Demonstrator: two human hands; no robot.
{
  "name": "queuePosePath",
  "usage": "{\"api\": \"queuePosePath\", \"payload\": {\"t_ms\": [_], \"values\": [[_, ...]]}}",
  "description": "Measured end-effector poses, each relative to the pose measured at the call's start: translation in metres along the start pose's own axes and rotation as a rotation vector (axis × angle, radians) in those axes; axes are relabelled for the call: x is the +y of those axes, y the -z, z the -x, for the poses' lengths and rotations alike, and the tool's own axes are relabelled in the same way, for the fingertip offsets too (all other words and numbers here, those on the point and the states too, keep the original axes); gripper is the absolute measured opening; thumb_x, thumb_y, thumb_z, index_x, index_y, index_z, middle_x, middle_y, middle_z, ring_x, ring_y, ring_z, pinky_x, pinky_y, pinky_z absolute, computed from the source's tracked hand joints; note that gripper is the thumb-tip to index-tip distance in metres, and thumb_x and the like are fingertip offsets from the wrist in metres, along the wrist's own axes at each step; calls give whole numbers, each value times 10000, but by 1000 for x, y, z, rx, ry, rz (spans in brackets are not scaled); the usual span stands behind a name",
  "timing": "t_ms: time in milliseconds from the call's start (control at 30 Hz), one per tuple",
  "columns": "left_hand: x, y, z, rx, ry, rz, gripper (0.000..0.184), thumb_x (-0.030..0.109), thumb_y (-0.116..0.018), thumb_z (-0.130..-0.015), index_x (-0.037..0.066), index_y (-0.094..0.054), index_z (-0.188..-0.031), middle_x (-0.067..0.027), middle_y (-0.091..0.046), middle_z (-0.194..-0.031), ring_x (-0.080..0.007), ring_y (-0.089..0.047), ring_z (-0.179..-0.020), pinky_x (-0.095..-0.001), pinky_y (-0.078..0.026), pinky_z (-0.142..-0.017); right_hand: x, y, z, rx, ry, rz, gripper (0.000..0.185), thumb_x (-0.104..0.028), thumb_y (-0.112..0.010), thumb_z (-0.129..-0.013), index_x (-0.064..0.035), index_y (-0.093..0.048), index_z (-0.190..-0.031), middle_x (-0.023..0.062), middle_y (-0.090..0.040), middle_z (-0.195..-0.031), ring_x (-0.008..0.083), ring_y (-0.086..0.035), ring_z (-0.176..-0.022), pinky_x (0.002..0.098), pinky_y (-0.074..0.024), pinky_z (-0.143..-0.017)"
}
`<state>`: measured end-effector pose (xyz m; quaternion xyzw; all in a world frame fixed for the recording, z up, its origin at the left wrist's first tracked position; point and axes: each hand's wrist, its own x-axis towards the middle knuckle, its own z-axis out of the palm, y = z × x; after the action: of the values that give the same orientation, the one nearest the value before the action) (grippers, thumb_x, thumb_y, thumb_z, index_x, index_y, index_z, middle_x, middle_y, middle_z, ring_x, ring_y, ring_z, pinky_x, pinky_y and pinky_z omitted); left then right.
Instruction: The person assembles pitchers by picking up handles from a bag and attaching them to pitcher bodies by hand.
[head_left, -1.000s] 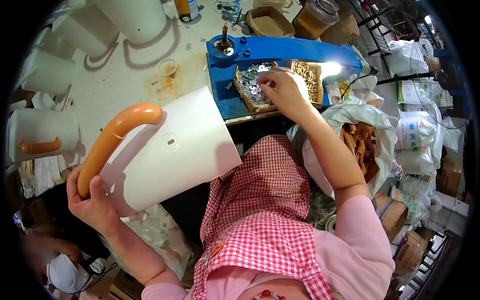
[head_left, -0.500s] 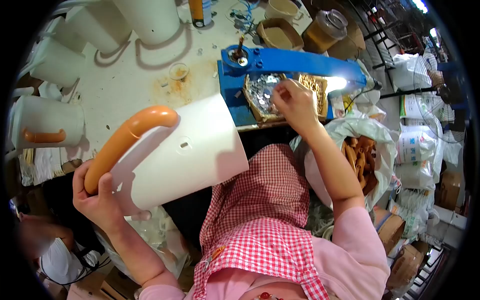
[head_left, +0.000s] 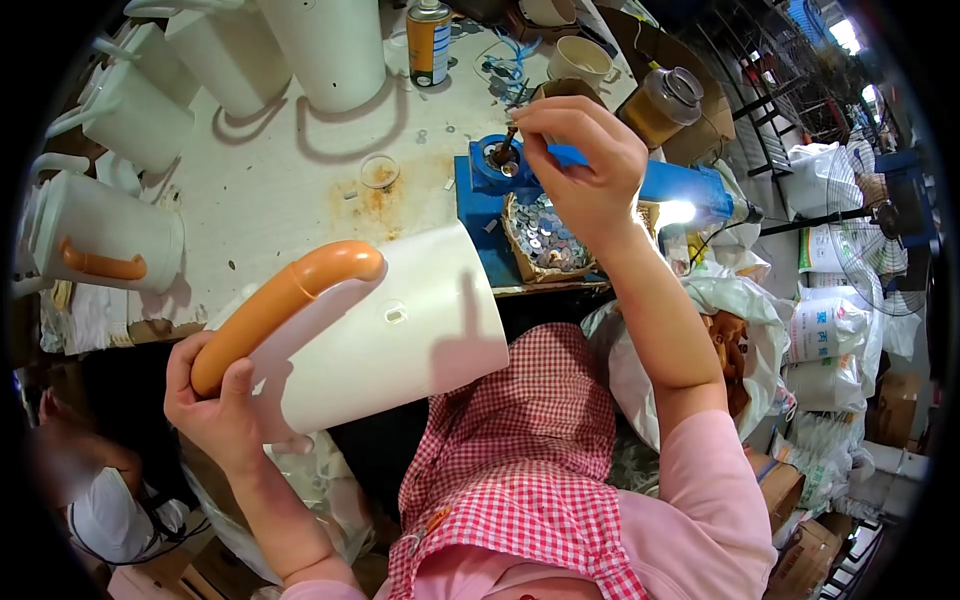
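My left hand (head_left: pixel 215 405) is closed around the lower end of an orange handle (head_left: pixel 290 310), its thumb against a white plastic pitcher body (head_left: pixel 420 330). The body lies tilted over my lap, with a small slot in its side. My right hand (head_left: pixel 590 170) is raised with thumb and forefinger pinched at the metal post (head_left: pixel 506 155) of a blue bench press (head_left: pixel 690 190). Whatever the pinch holds is too small to make out. Below that hand, a cardboard box (head_left: pixel 545 235) holds many small metal washers.
White pitchers (head_left: pixel 325 60) stand along the table's left and back. A spray can (head_left: pixel 428 45) and a lidded jar (head_left: pixel 662 105) are at the back. An open bag (head_left: pixel 640 350) of orange handles is by my right side. Another person (head_left: pixel 95 470) sits at lower left.
My right hand has moved up and left from the washer box to the press's metal post. My left hand still grips the handle, and the view has shifted slightly.
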<state>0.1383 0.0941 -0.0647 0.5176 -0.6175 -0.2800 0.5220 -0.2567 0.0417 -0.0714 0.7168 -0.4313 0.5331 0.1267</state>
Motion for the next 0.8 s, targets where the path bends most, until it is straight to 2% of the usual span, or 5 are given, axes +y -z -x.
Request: {"api": "queuePosePath", "payload": {"t_ms": [367,433,533,633,800], "values": [[-6,12,-13,32,27,-24,483,348,-875,-805,-10,-653,-1042,20,-602,-884,-55,-512,-746,-191,-405,-669,-31,18,12,12,-12,58,167,4,-764,-760,-66,-687,-890,56,-732,-932,217,-698,-772,311,-554,-709],[-4,27,-24,40,108,-8,401,241,-860,-824,-27,-663,-1048,-9,-638,-940,-87,-565,-813,-222,-474,-751,-63,28,38,-172,-754,-435,120,-87,-743,-874,-27,-680,-956,81,-734,-968,164,-696,-852,313,-558,-784],[14,-2,-54,146,-132,-25,348,162,-842,-827,-33,-669,-1059,-27,-665,-943,-106,-606,-840,-242,-498,-796,-96,12,41,-246,-1051,-1241,335,-218,-715,-951,32,-632,-1158,77,-723,-1025,150,-676,-925,322,-547,-864],[51,-57,-79,196,-141,-20,276,64,-826,-832,-31,-686,-1051,-49,-699,-972,-109,-634,-875,-240,-506,-825,-89,6,35,-138,-976,-795,345,-206,-701,-965,47,-619,-1186,73,-719,-1032,140,-666,-956,313,-540,-889],[73,-124,-97,67,-242,71,284,75,-864,-799,-19,-700,-1011,-25,-700,-892,-83,-628,-809,-218,-500,-757,-50,19,46,116,-887,-988,374,-190,-684,-986,52,-604,-1261,71,-716,-1084,118,-648,-994,289,-528,-890]]}}
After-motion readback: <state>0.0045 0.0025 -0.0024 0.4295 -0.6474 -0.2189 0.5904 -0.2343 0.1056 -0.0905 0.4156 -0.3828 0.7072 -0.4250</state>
